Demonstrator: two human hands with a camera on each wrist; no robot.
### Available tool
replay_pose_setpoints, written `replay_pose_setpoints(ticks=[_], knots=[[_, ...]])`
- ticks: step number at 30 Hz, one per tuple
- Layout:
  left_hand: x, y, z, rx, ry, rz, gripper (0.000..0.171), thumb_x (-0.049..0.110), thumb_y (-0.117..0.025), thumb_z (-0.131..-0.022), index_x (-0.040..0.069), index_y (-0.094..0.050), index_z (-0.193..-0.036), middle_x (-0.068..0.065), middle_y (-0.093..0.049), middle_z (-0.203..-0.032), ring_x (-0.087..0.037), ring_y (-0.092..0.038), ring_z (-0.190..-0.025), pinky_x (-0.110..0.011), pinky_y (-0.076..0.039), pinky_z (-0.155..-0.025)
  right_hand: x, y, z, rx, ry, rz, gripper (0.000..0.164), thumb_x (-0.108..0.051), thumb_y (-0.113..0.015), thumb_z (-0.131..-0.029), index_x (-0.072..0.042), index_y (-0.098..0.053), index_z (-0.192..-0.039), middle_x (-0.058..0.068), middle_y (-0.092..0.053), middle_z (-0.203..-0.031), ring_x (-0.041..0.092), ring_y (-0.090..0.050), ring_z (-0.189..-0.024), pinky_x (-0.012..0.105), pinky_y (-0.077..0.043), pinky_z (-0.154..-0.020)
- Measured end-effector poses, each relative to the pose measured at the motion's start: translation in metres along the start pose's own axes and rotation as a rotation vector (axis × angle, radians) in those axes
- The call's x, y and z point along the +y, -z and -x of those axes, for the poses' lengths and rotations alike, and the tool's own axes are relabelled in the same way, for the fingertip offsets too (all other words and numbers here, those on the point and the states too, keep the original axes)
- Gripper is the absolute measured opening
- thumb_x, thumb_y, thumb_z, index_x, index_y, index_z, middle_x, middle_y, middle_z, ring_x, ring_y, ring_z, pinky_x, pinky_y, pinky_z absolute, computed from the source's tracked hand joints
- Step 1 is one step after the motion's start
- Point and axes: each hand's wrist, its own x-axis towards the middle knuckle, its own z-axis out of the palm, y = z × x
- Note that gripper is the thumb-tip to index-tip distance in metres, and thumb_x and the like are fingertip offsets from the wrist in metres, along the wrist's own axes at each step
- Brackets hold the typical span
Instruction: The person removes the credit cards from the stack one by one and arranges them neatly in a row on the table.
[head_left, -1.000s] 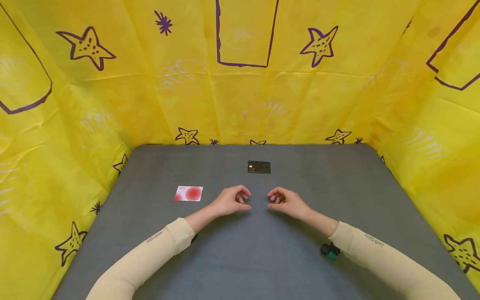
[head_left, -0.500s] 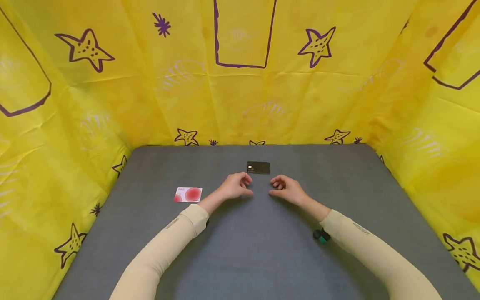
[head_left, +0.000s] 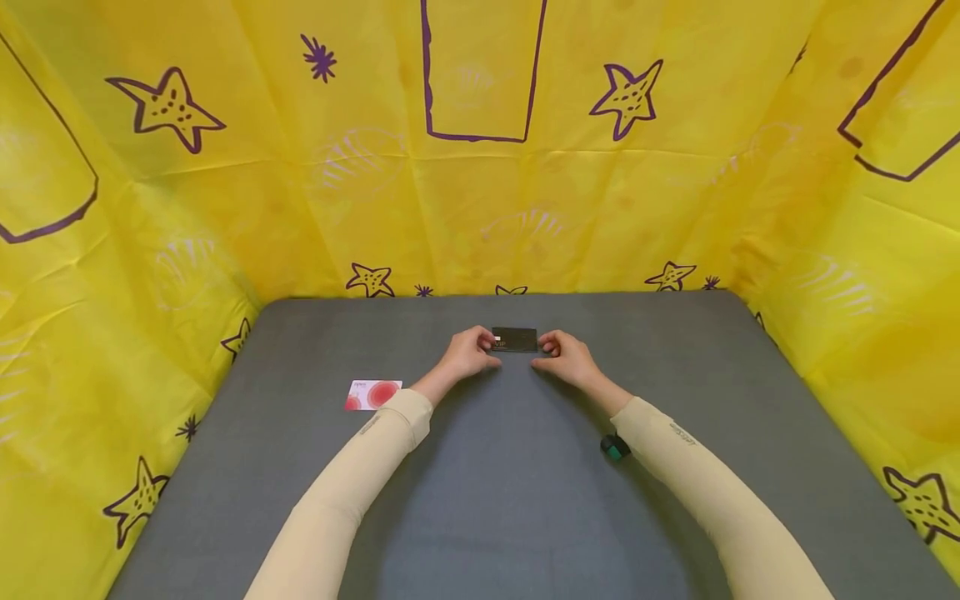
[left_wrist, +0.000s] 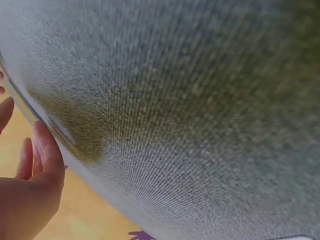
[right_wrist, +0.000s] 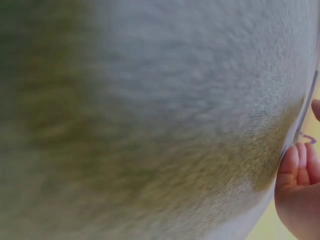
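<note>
A black card [head_left: 517, 340] marked VIP lies flat toward the back of the grey table, in the head view. At its left end is my left hand [head_left: 467, 354], fingers bent, thumb apart, fingertips overlapping the card's edge; whether they touch it I cannot tell. My right hand [head_left: 572, 360] is at the right end in a mirrored pose, its fingertips close to that edge. Neither hand has a grip on the card. The left wrist view has my left hand [left_wrist: 37, 185] at its left edge; the right wrist view catches my right hand [right_wrist: 300, 192] at its right edge.
A white card with red circles [head_left: 369, 395] lies to the left, one corner beside my left sleeve [head_left: 405, 417]. Yellow patterned cloth [head_left: 480, 200] walls the grey table [head_left: 480, 500] at the back and sides. A black-green device [head_left: 615, 447] sits under my right wrist.
Both hands have moved forward over the table, from in front of the black card to its two ends. Both cards stay where they lay; the head view has shifted slightly.
</note>
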Motion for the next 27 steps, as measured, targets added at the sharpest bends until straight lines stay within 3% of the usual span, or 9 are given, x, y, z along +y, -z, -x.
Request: replay_pose_setpoints(ticks=[9,14,27], knots=[[-0.003,-0.004,-0.013,0.065,0.086,0.041,0.048,0.012,-0.080,-0.080,0.001,-0.059,-0.122,-0.011,-0.062,-0.105,-0.025,-0.058,-0.093,-0.036,-0.048,-0.083,0.005,-0.003,-0.017,0.029,-0.042,0.024,0.047,-0.019,-0.077,-0.083,0.002,-0.059,-0.120,0.017,-0.061,-0.111,0.031,-0.054,-0.098,0.043,-0.043,-0.087],[-0.005,-0.005,-0.020,0.094,0.094,0.028,0.049,0.013,-0.080,-0.080,0.001,-0.059,-0.121,-0.012,-0.062,-0.106,-0.027,-0.057,-0.097,-0.038,-0.047,-0.087,0.004,-0.002,-0.022,0.033,-0.054,0.035,0.049,-0.022,-0.077,-0.083,0.002,-0.058,-0.122,0.018,-0.060,-0.112,0.033,-0.053,-0.103,0.046,-0.042,-0.092],[-0.010,-0.007,-0.030,0.017,0.058,-0.055,0.055,0.021,-0.080,-0.081,0.002,-0.059,-0.128,-0.010,-0.058,-0.106,-0.026,-0.052,-0.099,-0.038,-0.042,-0.091,-0.003,-0.005,-0.028,-0.016,-0.014,0.120,0.058,-0.027,-0.077,-0.083,0.004,-0.057,-0.128,0.021,-0.059,-0.114,0.038,-0.049,-0.110,0.050,-0.036,-0.098]])
